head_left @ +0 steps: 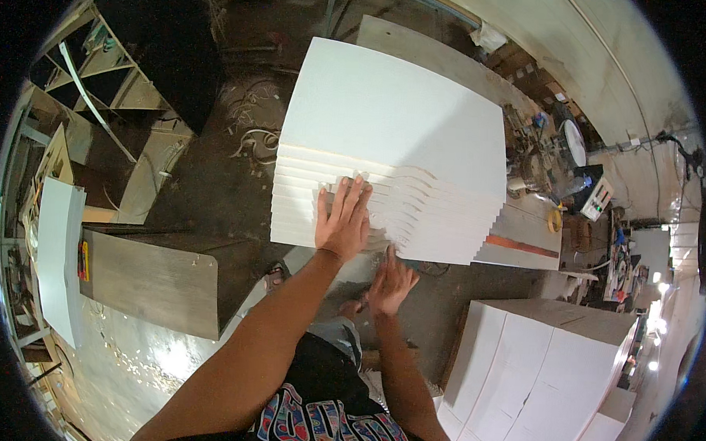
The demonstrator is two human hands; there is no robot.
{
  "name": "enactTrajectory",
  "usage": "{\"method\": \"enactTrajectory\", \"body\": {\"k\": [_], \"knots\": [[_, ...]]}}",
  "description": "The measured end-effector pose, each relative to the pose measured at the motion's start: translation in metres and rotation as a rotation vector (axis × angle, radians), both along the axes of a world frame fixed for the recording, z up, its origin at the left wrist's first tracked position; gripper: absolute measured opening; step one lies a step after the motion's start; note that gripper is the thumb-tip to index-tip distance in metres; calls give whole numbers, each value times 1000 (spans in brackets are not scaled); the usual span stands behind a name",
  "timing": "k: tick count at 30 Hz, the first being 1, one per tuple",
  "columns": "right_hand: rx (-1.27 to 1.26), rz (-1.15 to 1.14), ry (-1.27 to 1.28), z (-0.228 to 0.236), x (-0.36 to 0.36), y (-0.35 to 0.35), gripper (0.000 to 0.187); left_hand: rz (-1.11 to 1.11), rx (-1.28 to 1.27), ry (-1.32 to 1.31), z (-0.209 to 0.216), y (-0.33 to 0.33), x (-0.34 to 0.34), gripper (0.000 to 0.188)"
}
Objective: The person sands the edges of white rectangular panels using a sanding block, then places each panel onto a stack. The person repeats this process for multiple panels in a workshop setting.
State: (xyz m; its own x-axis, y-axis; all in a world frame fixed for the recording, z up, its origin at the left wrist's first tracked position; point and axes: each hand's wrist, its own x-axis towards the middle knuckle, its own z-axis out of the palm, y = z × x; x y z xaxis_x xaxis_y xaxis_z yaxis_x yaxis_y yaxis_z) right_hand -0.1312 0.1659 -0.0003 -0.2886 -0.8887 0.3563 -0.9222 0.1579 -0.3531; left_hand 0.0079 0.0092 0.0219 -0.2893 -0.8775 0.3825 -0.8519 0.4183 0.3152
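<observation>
A stepped stack of white panels lies in front of me, each near edge showing a little beyond the one above. Wavy curved edges run down the middle of the steps. My left hand rests on these steps with its fingers stretched out and slightly apart. A grey-brown patch shows beneath those fingers, and I cannot make out what it is. At the near edge of the stack, just right of the left hand, is my right hand. Its index finger points up to the lowest panel edge while the other fingers curl; anything inside them is hidden.
A workbench under the stack holds yellow tape and tools at right. White panelled boxes stand at lower right. A brown board and a white panel stand at left. Curled strips litter the floor.
</observation>
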Motion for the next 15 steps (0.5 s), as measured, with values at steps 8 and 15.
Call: {"method": "enactTrajectory", "body": {"k": [8, 15], "knots": [[-170, 3, 78, 70, -20, -152, 45, 28, -46, 71, 0, -3, -5, 64], [-63, 21, 191, 11, -2, -69, 47, 10, -52, 104, 0, -2, -3, 66]]}}
